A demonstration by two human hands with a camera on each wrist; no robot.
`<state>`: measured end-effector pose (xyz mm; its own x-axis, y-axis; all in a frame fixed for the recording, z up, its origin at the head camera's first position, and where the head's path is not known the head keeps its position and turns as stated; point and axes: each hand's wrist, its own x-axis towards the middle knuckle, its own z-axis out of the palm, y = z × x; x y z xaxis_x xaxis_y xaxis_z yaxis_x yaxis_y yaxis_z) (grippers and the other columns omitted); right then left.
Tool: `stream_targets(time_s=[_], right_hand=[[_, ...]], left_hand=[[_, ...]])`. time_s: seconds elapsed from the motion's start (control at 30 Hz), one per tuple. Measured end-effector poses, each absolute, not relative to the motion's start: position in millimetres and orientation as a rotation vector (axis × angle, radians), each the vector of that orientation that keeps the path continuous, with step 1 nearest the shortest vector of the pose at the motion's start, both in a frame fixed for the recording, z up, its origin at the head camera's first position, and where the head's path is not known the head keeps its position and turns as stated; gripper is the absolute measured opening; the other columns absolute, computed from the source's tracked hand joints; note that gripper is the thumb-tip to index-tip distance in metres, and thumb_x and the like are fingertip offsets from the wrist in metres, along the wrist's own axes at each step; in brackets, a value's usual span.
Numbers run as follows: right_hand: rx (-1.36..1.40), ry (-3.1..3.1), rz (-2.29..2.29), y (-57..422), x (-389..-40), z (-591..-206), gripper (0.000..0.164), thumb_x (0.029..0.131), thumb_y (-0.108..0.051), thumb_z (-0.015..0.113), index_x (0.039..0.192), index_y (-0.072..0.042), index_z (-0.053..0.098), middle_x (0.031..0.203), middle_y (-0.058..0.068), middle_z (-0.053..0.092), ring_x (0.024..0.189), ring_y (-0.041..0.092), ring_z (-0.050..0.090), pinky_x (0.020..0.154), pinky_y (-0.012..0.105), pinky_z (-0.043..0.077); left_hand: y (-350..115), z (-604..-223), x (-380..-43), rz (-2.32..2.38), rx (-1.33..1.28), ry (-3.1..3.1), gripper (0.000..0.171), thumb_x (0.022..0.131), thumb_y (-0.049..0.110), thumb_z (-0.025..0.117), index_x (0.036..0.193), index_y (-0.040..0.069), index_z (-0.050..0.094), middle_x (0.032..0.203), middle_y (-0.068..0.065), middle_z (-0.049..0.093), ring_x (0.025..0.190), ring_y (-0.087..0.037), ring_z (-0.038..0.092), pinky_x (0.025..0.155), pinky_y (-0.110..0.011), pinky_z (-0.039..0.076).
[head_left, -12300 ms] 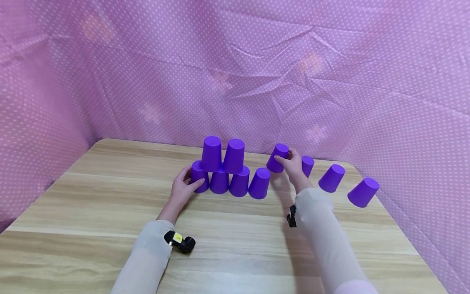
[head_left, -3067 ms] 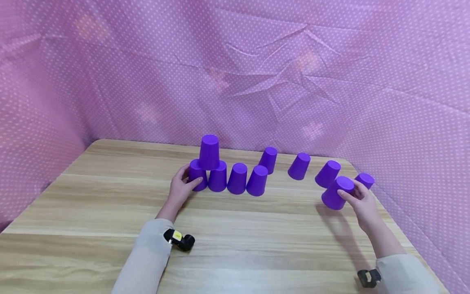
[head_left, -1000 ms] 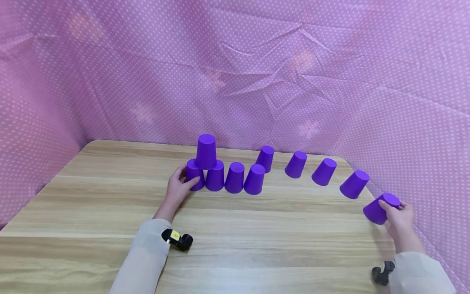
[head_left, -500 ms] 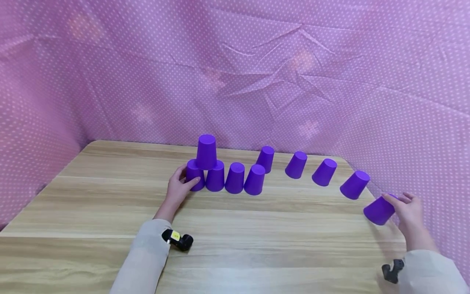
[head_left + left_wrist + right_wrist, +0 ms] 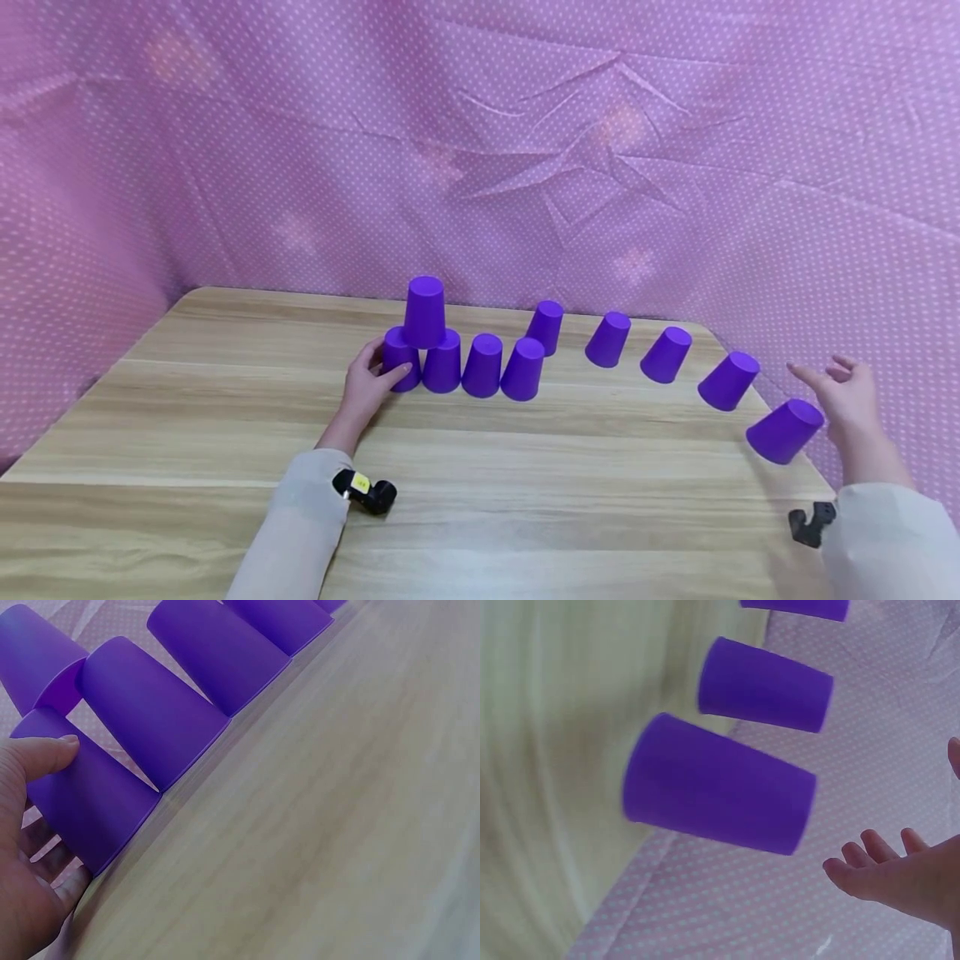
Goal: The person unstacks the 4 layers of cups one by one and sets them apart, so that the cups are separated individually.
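My left hand [image 5: 363, 390] holds the leftmost upside-down purple cup [image 5: 396, 354] of a close row, thumb across its front and fingers behind. One more purple cup [image 5: 424, 314] stands on top, straddling that cup and its neighbour [image 5: 442, 364]. In the left wrist view the thumb [image 5: 54, 756] lies against the cup's side, fingers partly hidden behind. My right hand [image 5: 857, 408] is raised at the table's right edge, fingers spread and touching nothing. Just left of it stands the nearest purple cup [image 5: 783, 432] of a spaced-out line, seen sideways [image 5: 720, 787] in the right wrist view.
Two more cups [image 5: 482, 367] [image 5: 522, 371] continue the close row. The spaced line runs from the back cup [image 5: 546, 327] along the table's right side. The wooden table [image 5: 525, 517] backs onto a pink dotted cloth [image 5: 480, 150].
One of two upper cups has left the stack, and the right-hand line has gained cups. Over the last second my right hand let go of its nearest cup and drew away rightward. Left hand stays.
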<state>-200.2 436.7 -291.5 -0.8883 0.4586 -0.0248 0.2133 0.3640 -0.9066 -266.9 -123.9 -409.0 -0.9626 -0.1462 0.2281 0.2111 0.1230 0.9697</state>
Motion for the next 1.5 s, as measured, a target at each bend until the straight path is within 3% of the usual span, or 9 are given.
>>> stream_targets(time_s=[0.17, 0.37, 0.57, 0.73, 1.0, 1.27, 1.5], right_hand=[[-0.569, -2.411, 1.520, 431, -206, -279, 0.089, 0.078, -0.039, 0.060, 0.138, -0.007, 0.001, 0.141, 0.019, 0.001, 0.124, 0.038, 0.005, 0.097, 0.056, 0.012], [-0.497, -2.429, 1.532, 428, -220, -272, 0.088, 0.078, -0.040, 0.059, 0.138, -0.011, 0.002, 0.142, 0.015, 0.003, 0.125, 0.035, 0.005, 0.094, 0.060, 0.010], [-0.434, -2.461, 1.474, 426, -242, -274, 0.086, 0.077, -0.042, 0.059, 0.139, -0.017, 0.005, 0.141, 0.010, 0.012, 0.125, 0.029, 0.014, 0.098, 0.052, 0.015], [-0.319, -2.503, 1.440, 397, -246, -264, 0.085, 0.079, -0.040, 0.058, 0.138, -0.007, 0.006, 0.140, 0.020, 0.010, 0.124, 0.035, 0.013, 0.099, 0.052, 0.014], [-0.137, -2.511, 1.439, 353, -254, -255, 0.083, 0.079, -0.038, 0.058, 0.136, -0.002, 0.010, 0.136, 0.026, 0.015, 0.123, 0.037, 0.015, 0.100, 0.047, 0.016], [0.031, -2.558, 1.458, 323, -260, -254, 0.080, 0.082, -0.033, 0.057, 0.135, 0.003, 0.009, 0.135, 0.027, 0.016, 0.123, 0.040, 0.013, 0.099, 0.049, 0.015], [0.096, -2.496, 1.568, 297, -267, -254, 0.076, 0.082, -0.027, 0.058, 0.134, 0.003, 0.012, 0.135, 0.025, 0.019, 0.122, 0.036, 0.018, 0.101, 0.044, 0.017]], left_hand=[[-125, -409, -267, -1.911, -0.062, -2.143, 0.059, 0.075, 0.004, 0.066, 0.126, -0.001, 0.037, 0.121, -0.023, 0.042, 0.111, -0.031, 0.039, 0.094, -0.036, 0.034], [-125, -409, -268, -1.907, -0.060, -2.139, 0.060, 0.074, 0.003, 0.066, 0.126, -0.002, 0.037, 0.121, -0.024, 0.042, 0.110, -0.031, 0.040, 0.093, -0.035, 0.034], [-125, -407, -267, -1.907, -0.073, -2.132, 0.059, 0.074, 0.003, 0.066, 0.126, -0.002, 0.037, 0.120, -0.023, 0.042, 0.110, -0.030, 0.040, 0.093, -0.035, 0.034], [-125, -407, -266, -1.909, -0.065, -2.151, 0.060, 0.075, 0.005, 0.065, 0.127, -0.001, 0.036, 0.121, -0.022, 0.041, 0.112, -0.030, 0.038, 0.094, -0.035, 0.033], [-125, -409, -266, -1.905, -0.062, -2.161, 0.060, 0.076, 0.006, 0.065, 0.128, -0.001, 0.036, 0.122, -0.022, 0.041, 0.112, -0.029, 0.038, 0.094, -0.034, 0.033], [-125, -409, -266, -1.898, -0.054, -2.167, 0.061, 0.075, 0.006, 0.065, 0.128, -0.001, 0.036, 0.121, -0.022, 0.041, 0.111, -0.030, 0.039, 0.094, -0.035, 0.033], [-125, -408, -267, -1.888, -0.071, -2.170, 0.060, 0.076, 0.007, 0.065, 0.127, -0.001, 0.037, 0.121, -0.021, 0.042, 0.111, -0.028, 0.039, 0.094, -0.035, 0.033]])
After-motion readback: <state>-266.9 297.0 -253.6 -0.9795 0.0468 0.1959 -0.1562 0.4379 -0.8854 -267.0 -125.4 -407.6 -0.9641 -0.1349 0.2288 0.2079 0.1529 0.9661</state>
